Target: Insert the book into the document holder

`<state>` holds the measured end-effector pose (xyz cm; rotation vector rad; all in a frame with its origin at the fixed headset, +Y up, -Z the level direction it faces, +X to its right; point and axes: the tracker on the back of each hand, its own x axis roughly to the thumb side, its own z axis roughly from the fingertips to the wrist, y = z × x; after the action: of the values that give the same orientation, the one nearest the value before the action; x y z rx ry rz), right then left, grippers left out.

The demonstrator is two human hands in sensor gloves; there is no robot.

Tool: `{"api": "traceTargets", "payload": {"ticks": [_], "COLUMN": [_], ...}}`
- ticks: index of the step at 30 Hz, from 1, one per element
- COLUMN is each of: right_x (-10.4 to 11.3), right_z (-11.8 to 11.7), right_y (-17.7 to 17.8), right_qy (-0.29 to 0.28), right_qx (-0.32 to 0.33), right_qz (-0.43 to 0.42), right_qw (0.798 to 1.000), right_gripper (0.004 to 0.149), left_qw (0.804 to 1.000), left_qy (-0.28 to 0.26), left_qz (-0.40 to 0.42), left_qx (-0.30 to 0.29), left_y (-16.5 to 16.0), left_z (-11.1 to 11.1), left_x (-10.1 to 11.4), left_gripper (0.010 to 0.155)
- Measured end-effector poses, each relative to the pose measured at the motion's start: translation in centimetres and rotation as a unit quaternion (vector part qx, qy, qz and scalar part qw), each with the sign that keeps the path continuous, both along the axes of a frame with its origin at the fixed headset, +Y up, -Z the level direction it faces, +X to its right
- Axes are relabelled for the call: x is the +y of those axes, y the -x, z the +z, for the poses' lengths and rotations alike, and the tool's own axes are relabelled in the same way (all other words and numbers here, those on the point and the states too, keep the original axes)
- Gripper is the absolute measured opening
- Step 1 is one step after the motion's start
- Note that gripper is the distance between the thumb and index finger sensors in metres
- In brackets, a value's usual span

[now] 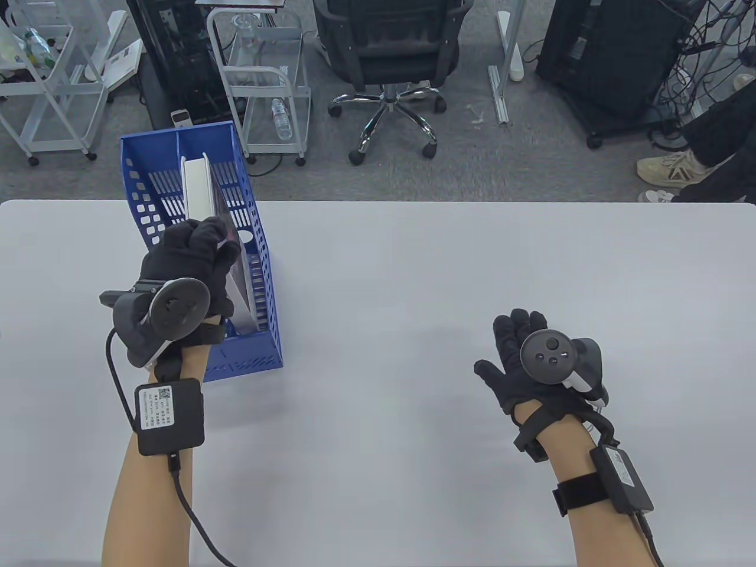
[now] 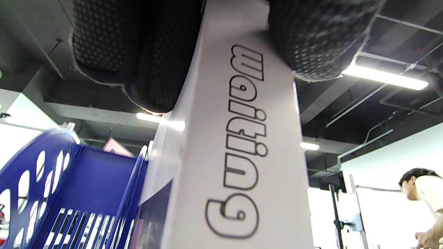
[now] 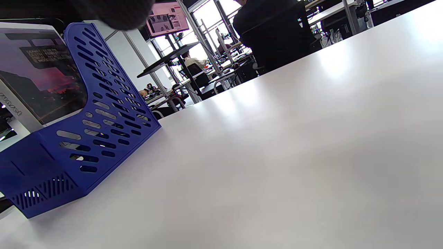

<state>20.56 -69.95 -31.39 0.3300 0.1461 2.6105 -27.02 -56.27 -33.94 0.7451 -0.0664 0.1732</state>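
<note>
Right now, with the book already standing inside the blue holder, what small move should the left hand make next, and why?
Probably let go: open the left hand and lift it away. The book already stands in the right compartment of the blue document holder, spine toward the person, while the fingers grip its spine. The right hand lies open on the table, idle.

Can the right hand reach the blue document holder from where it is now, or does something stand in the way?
Probably yes. The right hand lies open on the white table, and only bare tabletop shows between it and the document holder. The left hand grips the book at the holder's near end.
</note>
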Motion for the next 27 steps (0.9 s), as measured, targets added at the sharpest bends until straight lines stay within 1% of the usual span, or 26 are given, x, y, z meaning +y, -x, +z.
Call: {"api": "traceTargets", "payload": {"ticks": [6, 12, 16, 17, 22, 27], "right_x": [0.1, 0.1, 0.1, 0.1, 0.0, 0.0], "right_z": [0.0, 0.0, 0.0, 0.0, 0.0, 0.0], "right_y": [-0.1, -0.2, -0.2, -0.2, -0.1, -0.1], "right_qy": [0.000, 0.003, 0.001, 0.001, 0.004, 0.003], "right_qx": [-0.002, -0.003, -0.001, -0.001, 0.000, 0.001], "right_qz": [-0.002, -0.001, -0.002, -0.002, 0.000, -0.003], "right_qw": [1.000, 1.000, 1.000, 1.000, 1.000, 1.000], "right_gripper": [0.082, 0.082, 0.082, 0.082, 0.082, 0.082], "left_qw": [1.000, 0.999, 0.999, 1.000, 0.999, 0.997], "left_qy": [0.024, 0.026, 0.029, 0.023, 0.046, 0.064], "left_qz": [-0.002, -0.020, -0.011, -0.004, -0.007, -0.020], "left_qx": [0.006, 0.012, 0.011, 0.013, 0.024, 0.029], "left_y": [-0.1, -0.7, -0.5, -0.4, -0.4, -0.5], "left_z": [-1.5, -2.4, -2.7, -2.5, -2.8, -2.9], "left_x": [-2.5, -3.7, -4.6, -4.7, -4.5, -4.5], "left_gripper": [0.049, 0.049, 0.048, 0.048, 0.049, 0.054]}}
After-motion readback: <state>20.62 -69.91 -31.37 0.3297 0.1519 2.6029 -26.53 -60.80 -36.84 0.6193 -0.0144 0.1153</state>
